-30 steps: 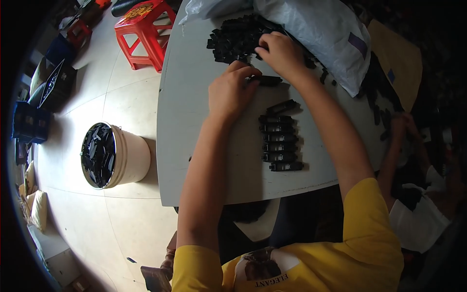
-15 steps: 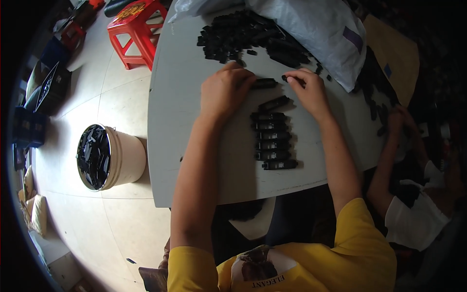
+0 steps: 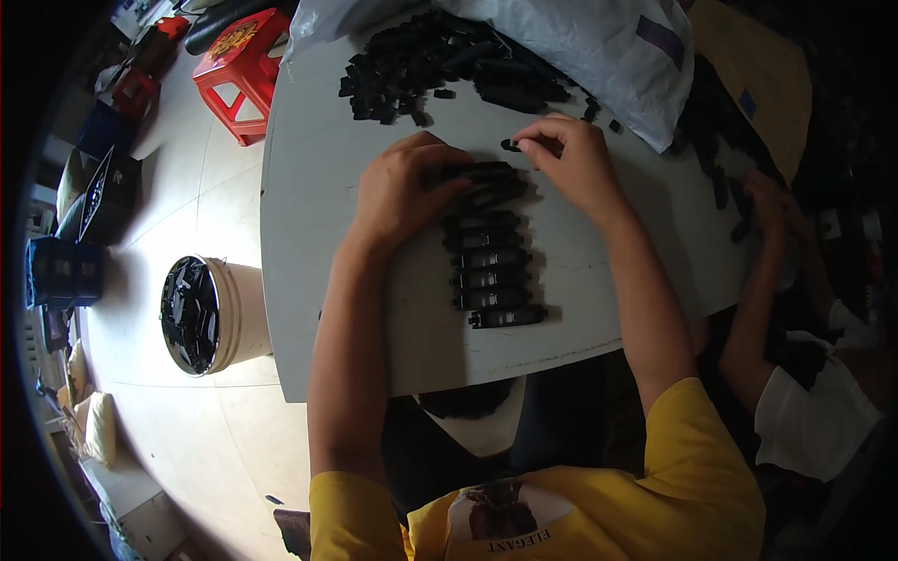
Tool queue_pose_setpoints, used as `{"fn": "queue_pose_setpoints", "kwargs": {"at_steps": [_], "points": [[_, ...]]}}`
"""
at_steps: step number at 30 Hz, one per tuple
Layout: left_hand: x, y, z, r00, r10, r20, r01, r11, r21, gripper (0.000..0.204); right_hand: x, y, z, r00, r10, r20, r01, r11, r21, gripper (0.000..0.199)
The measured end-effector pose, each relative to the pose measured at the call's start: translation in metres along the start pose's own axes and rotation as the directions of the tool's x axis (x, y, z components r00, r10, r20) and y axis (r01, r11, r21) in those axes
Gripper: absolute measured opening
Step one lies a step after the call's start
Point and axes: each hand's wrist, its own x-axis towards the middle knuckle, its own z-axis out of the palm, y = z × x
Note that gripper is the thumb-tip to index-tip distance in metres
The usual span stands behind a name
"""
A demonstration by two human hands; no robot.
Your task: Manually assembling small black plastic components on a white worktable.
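Note:
My left hand (image 3: 398, 194) is closed on the left end of a long black plastic part (image 3: 488, 170) at the far end of a row; some of its fingertips are hidden. Just to the right, my right hand (image 3: 571, 157) pinches a small black plastic piece (image 3: 510, 146) between thumb and forefinger, apart from the long part. Toward me lies a row of several similar long black parts (image 3: 496, 279), side by side on the grey-white table (image 3: 580, 309). A slightly tilted part (image 3: 498, 194) lies between the held one and that row.
Beyond my hands is a heap of small black pieces (image 3: 383, 79), beside a white plastic bag (image 3: 599, 56). Another person's hands (image 3: 772, 201) are near black parts at the right. On the floor at left stand a white bucket (image 3: 238, 313) of black parts and a red stool (image 3: 243, 70).
The whole view has shifted a little. My left hand and its long part have come nearer to the tilted part and the row. The right hand keeps its small piece.

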Motion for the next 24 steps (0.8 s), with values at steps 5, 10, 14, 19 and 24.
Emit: {"fn": "queue_pose_setpoints", "kwargs": {"at_steps": [5,10,14,19,24], "points": [[0.001,-0.002,0.003,0.995,0.075,-0.064,-0.075,0.997,0.004,0.024,-0.006,-0.02,0.007,0.99,-0.134,0.049,0.133,0.991,0.019,0.007],[0.001,-0.003,0.004,0.994,0.075,-0.075,-0.073,0.997,0.026,0.025,-0.01,-0.024,0.008,0.965,-0.243,0.1,0.254,0.961,-0.113,0.012],[0.001,-0.003,0.004,0.999,-0.001,-0.039,-0.001,1.0,-0.031,0.025,-0.008,-0.024,0.008,0.946,-0.305,0.114,0.316,0.943,-0.105,0.017],[0.0,-0.002,0.005,0.999,0.005,-0.034,-0.005,1.0,-0.009,0.025,-0.011,-0.023,0.008,0.958,-0.25,0.141,0.266,0.958,-0.108,0.016],[0.001,-0.004,0.005,0.997,0.056,-0.055,-0.056,0.998,-0.004,0.024,-0.009,-0.027,0.005,0.97,-0.189,0.153,0.206,0.974,-0.1,0.015]]}}
